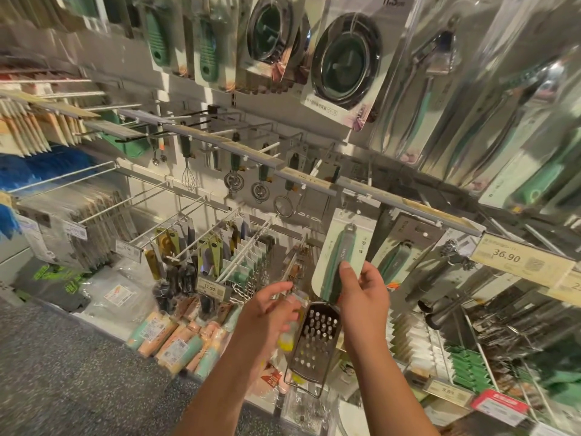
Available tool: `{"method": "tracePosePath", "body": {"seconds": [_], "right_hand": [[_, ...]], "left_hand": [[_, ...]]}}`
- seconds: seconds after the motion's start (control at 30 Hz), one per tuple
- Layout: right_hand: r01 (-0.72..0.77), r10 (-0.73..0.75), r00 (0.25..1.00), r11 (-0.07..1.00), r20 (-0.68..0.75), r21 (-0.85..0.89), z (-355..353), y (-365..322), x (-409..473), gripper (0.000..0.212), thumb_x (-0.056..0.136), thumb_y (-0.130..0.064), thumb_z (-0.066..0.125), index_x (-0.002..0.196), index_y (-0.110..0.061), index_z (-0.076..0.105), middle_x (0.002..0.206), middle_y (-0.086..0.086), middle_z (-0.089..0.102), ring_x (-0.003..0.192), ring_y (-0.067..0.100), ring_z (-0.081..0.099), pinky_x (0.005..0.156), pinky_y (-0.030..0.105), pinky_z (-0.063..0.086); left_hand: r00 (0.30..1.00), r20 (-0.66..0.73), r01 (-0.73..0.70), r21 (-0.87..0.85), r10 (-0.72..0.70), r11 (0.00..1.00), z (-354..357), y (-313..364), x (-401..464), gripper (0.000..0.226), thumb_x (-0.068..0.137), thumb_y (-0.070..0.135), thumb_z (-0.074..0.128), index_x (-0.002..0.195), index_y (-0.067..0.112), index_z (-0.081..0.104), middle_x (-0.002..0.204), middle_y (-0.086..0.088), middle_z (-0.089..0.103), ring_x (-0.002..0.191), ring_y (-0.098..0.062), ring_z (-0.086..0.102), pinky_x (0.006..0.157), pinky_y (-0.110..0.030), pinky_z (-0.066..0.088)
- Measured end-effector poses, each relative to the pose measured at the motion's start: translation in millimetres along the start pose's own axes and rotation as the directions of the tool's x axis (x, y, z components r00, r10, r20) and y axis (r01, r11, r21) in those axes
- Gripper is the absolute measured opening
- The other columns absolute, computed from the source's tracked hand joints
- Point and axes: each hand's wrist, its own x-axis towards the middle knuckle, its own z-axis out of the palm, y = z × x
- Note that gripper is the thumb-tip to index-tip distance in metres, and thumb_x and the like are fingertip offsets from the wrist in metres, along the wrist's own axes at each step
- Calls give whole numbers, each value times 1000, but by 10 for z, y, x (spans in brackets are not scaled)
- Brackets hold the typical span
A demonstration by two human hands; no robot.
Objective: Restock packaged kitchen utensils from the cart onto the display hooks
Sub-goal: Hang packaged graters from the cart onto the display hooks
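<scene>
Steel grater (316, 339) gripped at its carded handle by the right hand (361, 292), left hand (270, 305) pinching a blurry packet (290, 328), so I'd line the card's hole up with the hook before letting go.

Carded grater (327, 297) hangs upright from the hook rail (408, 204) at twelve o'clock; green handle above, holed steel blade below.

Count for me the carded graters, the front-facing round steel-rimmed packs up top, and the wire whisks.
Carded graters: 2, one held in the right hand, one hanging behind it
Front-facing round steel-rimmed packs: 2
Wire whisks: 1
Total: 5
</scene>
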Motion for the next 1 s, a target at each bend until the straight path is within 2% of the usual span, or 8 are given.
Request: {"method": "tracePosePath", "body": {"seconds": [0.13, 0.3, 0.37, 0.53, 0.63, 0.73, 0.87, 1.0], "right_hand": [[-13, 12, 1000, 998, -16, -67, 47, 10, 76, 13, 102, -27, 62, 105, -16, 69, 78, -12, 72, 67, 10, 63, 68, 37, 51], [-89, 82, 994, 991, -75, -98, 111, 27, 353, 26, 98, -39, 63, 97, -14, 66, 85, 17, 64, 74, 25, 57, 73, 41, 50], [-135, 125, 989, 982, -82, -130, 140, 92, 468, 33, 96, -45, 63, 96, -12, 63, 89, 12, 63, 80, 24, 58, 81, 47, 53], [-296, 301, 953, 929, -12, -220, 107, 282, 437, 61, 102, -45, 59, 149, -9, 46, 146, 7, 54, 131, 31, 54, 107, 44, 43], [-359, 380, 925, 893, 27, -273, 39, 414, 211, 59, 102, -41, 62, 150, -13, 44, 147, 6, 53, 131, 30, 55, 112, 49, 44], [-454, 474, 880, 847, 7, -275, -72, 567, -17, 33, 101, -35, 63, 126, -14, 58, 123, 8, 67, 107, 30, 69, 100, 54, 54], [-508, 505, 860, 840, -69, -187, -241, 547, -275, 13, 104, -18, 59, 106, -5, 62, 94, 12, 69, 69, 23, 61, 54, 29, 50], [-490, 470, 863, 868, -188, -79, -363, 515, -561, 10, 102, -17, 62, 99, -7, 65, 93, 11, 70, 68, 16, 64, 52, 22, 51]], "left_hand": [[1000, 1, 3, -9, -3, 1000, -20, 14, 8, 27, 100, 23, 67, 123, 35, 63, 105, 6, 79, 96, -9, 75, 88, -29, 59], [1000, 4, -9, -17, 9, 1000, -77, 39, -20, 27, 100, 22, 66, 124, 34, 65, 108, 3, 77, 97, -11, 75, 85, -27, 59], [1000, -18, 5, -41, -5, 999, -103, 38, -34, 24, 101, 22, 65, 122, 35, 66, 107, 4, 78, 96, -11, 75, 81, -24, 58], [999, -36, 22, -91, -26, 996, -182, 30, -26, 25, 100, 22, 66, 123, 32, 67, 106, 1, 78, 96, -15, 75, 78, -25, 56], [999, -43, 28, -89, -32, 996, -210, 19, 16, 24, 101, 23, 64, 124, 31, 67, 102, 4, 78, 96, -17, 75, 77, -25, 55], [999, -20, 48, -72, -49, 996, -193, -9, 63, 23, 101, 21, 64, 120, 33, 69, 98, 7, 79, 93, -16, 75, 72, -22, 54], [989, 71, 137, -64, -133, 988, -117, -73, 113, 20, 100, 20, 66, 116, 31, 71, 96, 3, 79, 85, -12, 73, 71, -23, 56], [959, 191, 207, 33, -210, 978, -1, -229, 136, 19, 100, 24, 67, 116, 34, 71, 102, 2, 78, 92, -15, 73, 76, -28, 55]]}}
